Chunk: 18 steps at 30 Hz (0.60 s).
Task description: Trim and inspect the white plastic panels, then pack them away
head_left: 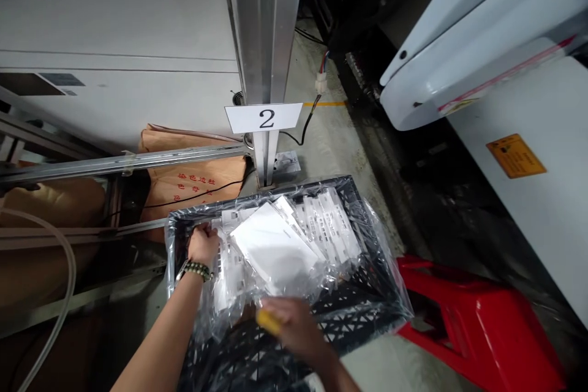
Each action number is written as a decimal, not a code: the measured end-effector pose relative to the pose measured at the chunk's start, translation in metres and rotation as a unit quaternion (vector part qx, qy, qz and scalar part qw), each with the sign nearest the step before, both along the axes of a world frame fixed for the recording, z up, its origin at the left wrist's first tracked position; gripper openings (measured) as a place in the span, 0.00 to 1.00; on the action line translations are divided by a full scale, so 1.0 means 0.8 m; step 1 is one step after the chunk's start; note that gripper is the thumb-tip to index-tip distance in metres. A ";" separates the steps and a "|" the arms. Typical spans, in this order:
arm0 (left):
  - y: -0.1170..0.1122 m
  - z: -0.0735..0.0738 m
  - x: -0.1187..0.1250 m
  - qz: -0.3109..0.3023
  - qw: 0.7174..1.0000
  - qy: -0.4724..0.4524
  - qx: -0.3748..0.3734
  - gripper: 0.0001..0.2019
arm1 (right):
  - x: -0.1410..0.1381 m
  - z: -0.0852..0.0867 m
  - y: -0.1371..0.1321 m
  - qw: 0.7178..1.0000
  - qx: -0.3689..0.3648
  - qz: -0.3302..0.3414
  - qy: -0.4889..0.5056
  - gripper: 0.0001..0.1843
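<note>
A black plastic crate (340, 334), lined with a clear plastic bag (383, 257), stands on the floor before me. Rows of thin white plastic parts (326, 226) are packed inside it, and a smooth white panel (271, 245) rests slantwise on top of them. My left hand (203, 246), with a beaded bracelet at its wrist, reaches in at the crate's left end. Its fingers are curled against the edge of the white parts; what they pinch is hidden. Over the near side, my right hand (294, 323), blurred by motion, is closed around a yellow tool handle (269, 322); the tool's working end cannot be made out.
Behind the crate rises a metal post (264, 159) bearing a sign (264, 117) marked 2. A red stool (487, 318) is at the right, below a white machine (519, 135). Brown paper sacks (193, 187) lie behind a metal rail (184, 159). A clear hose (68, 269) hangs at the left.
</note>
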<state>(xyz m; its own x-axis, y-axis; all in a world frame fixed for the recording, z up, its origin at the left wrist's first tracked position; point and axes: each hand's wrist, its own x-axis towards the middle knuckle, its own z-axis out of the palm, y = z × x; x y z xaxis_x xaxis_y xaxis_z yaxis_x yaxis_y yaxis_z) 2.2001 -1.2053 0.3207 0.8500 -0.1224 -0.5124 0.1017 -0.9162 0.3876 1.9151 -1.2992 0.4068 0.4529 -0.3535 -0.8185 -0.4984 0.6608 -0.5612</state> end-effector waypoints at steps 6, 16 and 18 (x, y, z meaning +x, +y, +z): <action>-0.003 0.005 -0.006 0.009 1.000 -0.029 0.008 0.16 | -0.028 -0.009 -0.215 0.908 -0.402 0.034 0.117 0.36; -0.048 0.034 -0.083 -0.168 0.982 -0.086 -0.023 0.40 | -0.013 -0.098 -0.221 0.873 -0.432 0.093 0.205 0.40; -0.054 0.030 -0.069 -0.185 0.982 -0.037 -0.013 0.44 | -0.022 -0.102 -0.242 0.899 -0.389 0.094 0.180 0.35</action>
<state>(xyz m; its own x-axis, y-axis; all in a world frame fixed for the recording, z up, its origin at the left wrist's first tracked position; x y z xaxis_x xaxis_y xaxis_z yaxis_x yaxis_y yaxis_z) 2.1453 -1.2487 0.3447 0.7792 -0.4423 -0.4442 -0.2662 -0.8750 0.4043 1.8972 -1.4930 0.3249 0.3195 -0.8272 -0.4622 -0.8017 0.0241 -0.5973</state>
